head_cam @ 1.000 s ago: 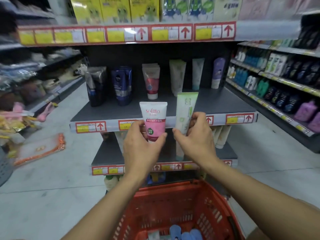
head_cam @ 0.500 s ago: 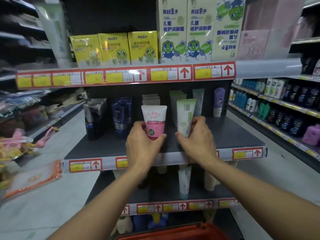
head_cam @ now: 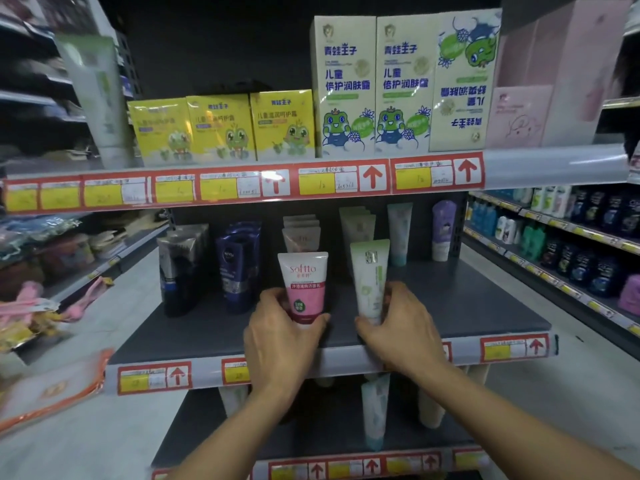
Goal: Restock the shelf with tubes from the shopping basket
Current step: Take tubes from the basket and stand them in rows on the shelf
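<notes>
Head view, centre frame: left hand [head_cam: 277,344] grips the glossy pink-and-white tube [head_cam: 304,287], right hand [head_cam: 398,336] grips the pale green tube [head_cam: 370,282], both upright, long axis vertical, flat crimped ends up, caps down. Each tube rises above its hand's curled fingers over the dark matte shelf [head_cam: 467,306] (front half). More soft plastic tubes [head_cam: 301,233] stand behind.

Dim overall; glare on the price strips [head_cam: 242,183]; left edge blurred; wide-angle bending at the borders.
</notes>
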